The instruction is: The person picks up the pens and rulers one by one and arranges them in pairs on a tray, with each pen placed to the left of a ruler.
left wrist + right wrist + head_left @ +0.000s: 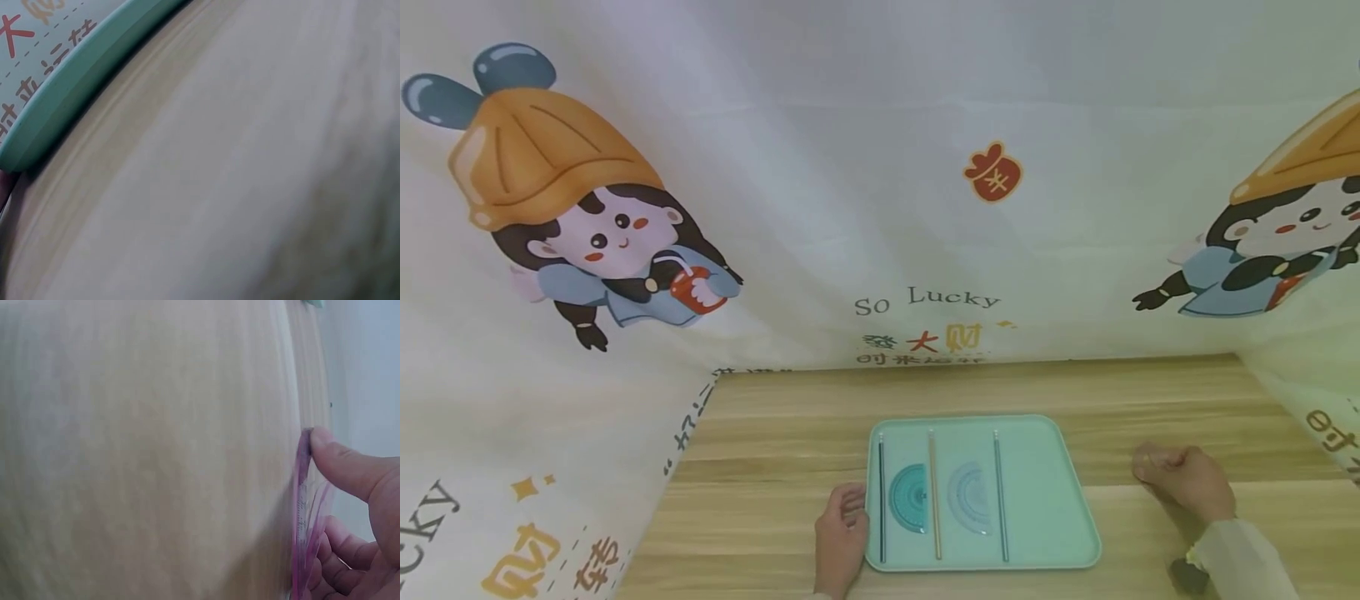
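Note:
My left hand (841, 533) grips the left rim of a mint-green tray (1045, 500), fingers and thumb bent at its edge. In the left wrist view the tray's outer wall (75, 81) stands close above the wood. On the tray lie a dark pencil (882, 500), a teal protractor (910, 498), a yellow pencil (935, 496), a pale clear protractor (967, 498) and a blue-grey pencil (1002, 496), side by side. Right of the tray, my right hand (1187, 479) pinches a see-through pink measuring tool (302, 519) with scale marks, seen nearly edge-on; I cannot tell its full shape.
A wood-grain table (760, 467) carries the tray. Behind it and at both sides hangs a pale printed cloth (820, 208) with cartoon figures and lettering. A small dark device (1189, 575) sits at my right wrist, by the sleeve (1243, 558).

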A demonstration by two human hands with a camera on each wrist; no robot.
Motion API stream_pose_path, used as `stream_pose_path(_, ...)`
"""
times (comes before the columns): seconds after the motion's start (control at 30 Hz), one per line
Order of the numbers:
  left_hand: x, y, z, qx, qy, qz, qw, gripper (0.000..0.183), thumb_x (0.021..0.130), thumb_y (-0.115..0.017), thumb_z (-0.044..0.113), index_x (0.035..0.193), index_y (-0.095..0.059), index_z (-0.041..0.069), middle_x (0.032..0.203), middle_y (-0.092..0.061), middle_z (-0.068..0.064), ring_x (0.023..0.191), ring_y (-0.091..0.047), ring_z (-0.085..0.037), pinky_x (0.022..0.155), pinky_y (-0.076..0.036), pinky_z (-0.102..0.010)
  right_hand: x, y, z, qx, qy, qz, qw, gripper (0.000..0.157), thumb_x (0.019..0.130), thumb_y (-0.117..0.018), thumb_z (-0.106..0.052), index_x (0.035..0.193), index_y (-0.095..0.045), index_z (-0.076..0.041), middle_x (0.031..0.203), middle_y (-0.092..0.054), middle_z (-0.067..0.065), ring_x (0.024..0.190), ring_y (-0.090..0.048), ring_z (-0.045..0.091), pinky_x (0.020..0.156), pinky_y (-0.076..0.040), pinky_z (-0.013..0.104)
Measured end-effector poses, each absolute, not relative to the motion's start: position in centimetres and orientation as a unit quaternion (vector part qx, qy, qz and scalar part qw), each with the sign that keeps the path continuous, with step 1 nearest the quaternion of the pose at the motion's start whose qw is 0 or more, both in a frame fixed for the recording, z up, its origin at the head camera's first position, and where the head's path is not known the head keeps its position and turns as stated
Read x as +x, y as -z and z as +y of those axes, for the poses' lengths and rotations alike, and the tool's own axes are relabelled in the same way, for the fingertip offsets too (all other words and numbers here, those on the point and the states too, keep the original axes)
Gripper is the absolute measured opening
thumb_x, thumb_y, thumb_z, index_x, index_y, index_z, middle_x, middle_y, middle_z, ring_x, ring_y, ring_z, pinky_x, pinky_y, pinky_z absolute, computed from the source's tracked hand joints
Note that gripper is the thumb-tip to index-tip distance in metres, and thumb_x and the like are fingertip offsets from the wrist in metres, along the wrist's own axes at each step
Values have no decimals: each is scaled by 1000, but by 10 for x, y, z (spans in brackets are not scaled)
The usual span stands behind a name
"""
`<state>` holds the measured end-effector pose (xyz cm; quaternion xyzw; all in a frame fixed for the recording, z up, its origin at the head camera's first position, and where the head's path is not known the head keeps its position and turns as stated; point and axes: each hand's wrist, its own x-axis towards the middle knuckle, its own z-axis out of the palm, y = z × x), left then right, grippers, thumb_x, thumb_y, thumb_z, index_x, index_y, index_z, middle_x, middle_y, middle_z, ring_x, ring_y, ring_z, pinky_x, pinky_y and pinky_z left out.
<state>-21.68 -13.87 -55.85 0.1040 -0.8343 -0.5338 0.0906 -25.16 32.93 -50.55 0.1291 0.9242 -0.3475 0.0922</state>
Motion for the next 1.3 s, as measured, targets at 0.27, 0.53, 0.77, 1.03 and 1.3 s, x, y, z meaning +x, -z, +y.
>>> stream_pose_path(0.27, -215, 559, -141, 111, 533, -835, 84, 29, 87, -51, 4, 115, -58, 7, 113, -66, -11, 104, -65, -25, 90, -58, -35, -246, 506, 327, 117, 343, 930, 62, 53, 91, -56, -32, 111, -52, 18, 109, -57, 38, 96, -56, 50, 77, -53, 53)
stream_pose_path(0.53, -216, 560, -142, 108, 533, -835, 86, 29, 87, -51, 3, 115, -58, 7, 113, -66, -11, 104, -65, -24, 90, -58, -35, -240, 508, 324, 129, 369, 920, 28, 42, 87, -58, -19, 107, -55, 18, 101, -60, 36, 89, -58, 43, 71, -56, 46)
stream_pose_path(0.77, -219, 560, -141, 107, 536, -832, 94, 29, 87, -51, 4, 115, -58, 8, 113, -67, -10, 105, -64, -24, 91, -58, -36, -237, 507, 322, 170, 426, 888, 42, 41, 85, -62, -16, 112, -54, 15, 105, -58, 32, 92, -57, 37, 69, -53, 34)
stream_pose_path(1.03, -220, 562, -140, 101, 541, -829, 101, 29, 87, -52, 4, 114, -59, 9, 112, -67, -9, 104, -65, -22, 90, -58, -33, -230, 505, 323, 166, 520, 834, 86, 48, 87, -63, -15, 120, -48, 16, 104, -61, 21, 85, -58, 14, 65, -56, 17)
stream_pose_path(1.3, -217, 561, -138, 92, 542, -829, 99, 30, 87, -51, 0, 114, -58, 7, 113, -67, -11, 104, -65, -23, 89, -58, -33, -222, 500, 315, 161, 609, 770, 106, 50, 91, -59, -11, 128, -41, 17, 82, -64, -14, 73, -64, 0, 69, -61, 21)
